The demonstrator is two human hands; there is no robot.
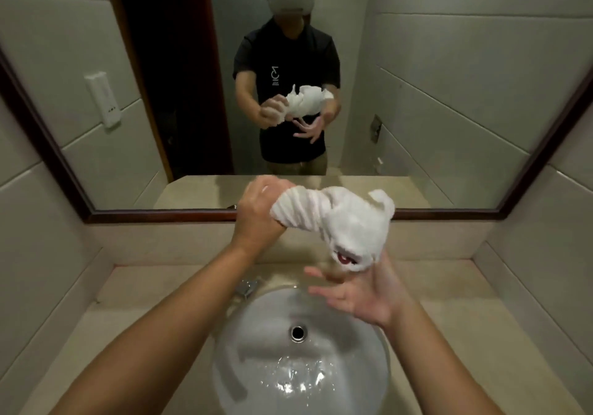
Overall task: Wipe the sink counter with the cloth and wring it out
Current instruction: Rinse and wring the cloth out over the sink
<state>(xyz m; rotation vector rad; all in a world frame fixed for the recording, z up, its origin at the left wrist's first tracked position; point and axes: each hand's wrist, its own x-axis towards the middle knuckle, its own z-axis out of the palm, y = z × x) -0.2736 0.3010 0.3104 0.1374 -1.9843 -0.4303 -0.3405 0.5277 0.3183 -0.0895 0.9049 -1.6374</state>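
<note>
A white cloth (340,219), twisted into a thick rope, hangs in the air above the white oval sink (256,366). My left hand (260,215) is clenched around the cloth's left end, up near the mirror's lower frame. My right hand (359,296) sits lower, palm up with fingers spread, just under the cloth's drooping right end; that end touches the hand near the thumb, but the fingers are not closed on it. Water lies in the sink basin around the drain (297,333).
A beige counter (475,334) surrounds the sink. A chrome faucet (247,287) stands behind the basin, partly hidden by my left forearm. A dark-framed mirror (128,126) above reflects a person holding the cloth. Tiled walls close in on both sides.
</note>
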